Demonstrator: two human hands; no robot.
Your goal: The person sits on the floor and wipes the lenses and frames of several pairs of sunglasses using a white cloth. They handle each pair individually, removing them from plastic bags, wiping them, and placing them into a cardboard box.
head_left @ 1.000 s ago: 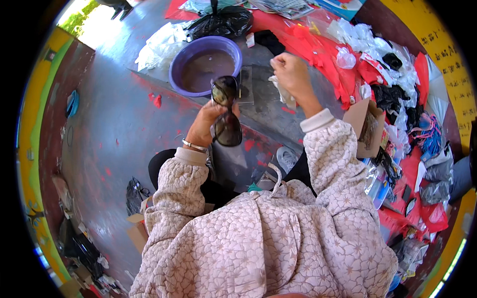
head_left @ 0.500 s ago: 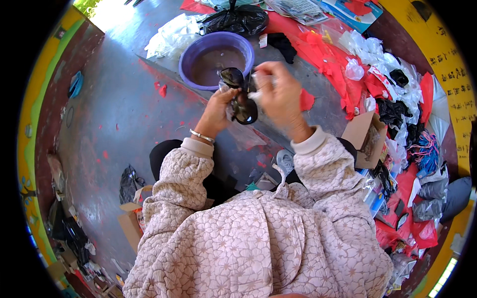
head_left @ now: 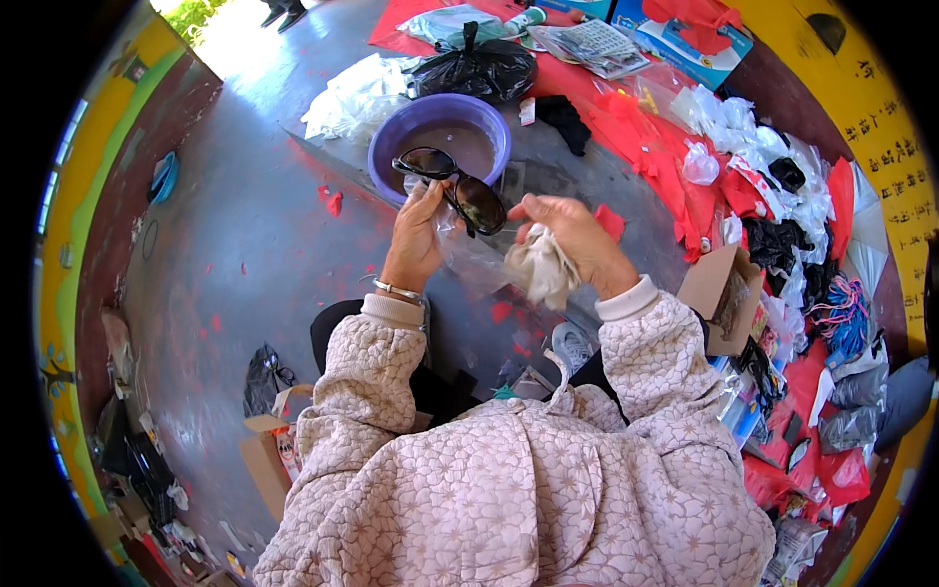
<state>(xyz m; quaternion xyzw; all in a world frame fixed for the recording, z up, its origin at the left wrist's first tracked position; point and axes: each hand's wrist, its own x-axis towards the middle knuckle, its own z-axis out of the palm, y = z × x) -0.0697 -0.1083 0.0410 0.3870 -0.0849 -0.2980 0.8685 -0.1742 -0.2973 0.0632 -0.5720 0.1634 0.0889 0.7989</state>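
Note:
A pair of dark sunglasses (head_left: 479,203) is held up by my left hand (head_left: 418,232), whose fingers close on it near the bridge. Clear plastic film (head_left: 468,256) hangs below that hand. My right hand (head_left: 584,242) is just right of the lower lens, closed on a crumpled off-white cloth (head_left: 544,267). Behind the sunglasses stands a purple basin (head_left: 501,147) with murky water in it; one lens overlaps its near rim.
A black plastic bag (head_left: 474,68) and white bags (head_left: 357,96) lie beyond the basin. On the right, red sheeting (head_left: 646,147) carries heaped plastic bags. Cardboard boxes (head_left: 719,293) (head_left: 264,460) flank my legs. A person's feet (head_left: 284,15) show at the far left.
The sunglasses have turned, their lenses now spread more sideways. My right hand has moved down and away from them, and the cloth in it shows more fully. The whole view has shifted slightly.

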